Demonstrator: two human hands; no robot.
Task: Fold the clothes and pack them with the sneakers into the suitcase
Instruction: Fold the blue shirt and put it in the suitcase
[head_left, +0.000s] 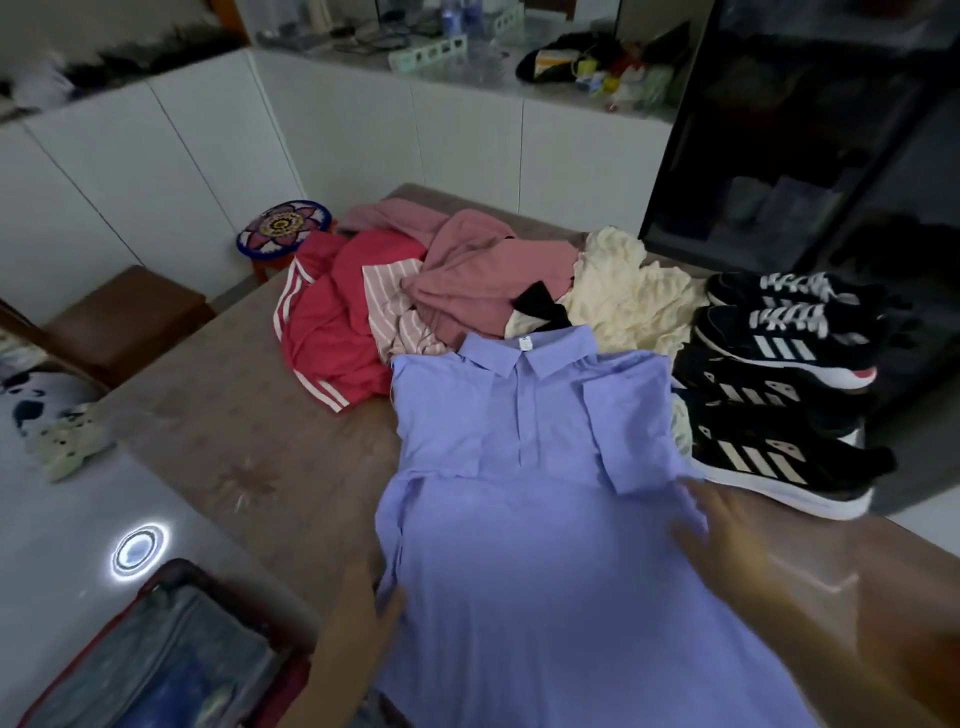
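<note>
A light blue collared shirt lies flat on the brown table, collar away from me, both short sleeves folded inward. My left hand holds the shirt's left edge low down, thumb on top of the cloth. My right hand, blurred, rests with straight fingers on the shirt's right edge. Behind the shirt lie a red garment with white stripes, a pink garment and a cream one. Several black sneakers with white stripes stand at the right. An open suitcase sits at the bottom left.
A dark glass-fronted cabinet stands close behind the sneakers. White cupboards with a cluttered counter run along the back. A brown stool and a small patterned stool stand left of the table, above a glossy floor.
</note>
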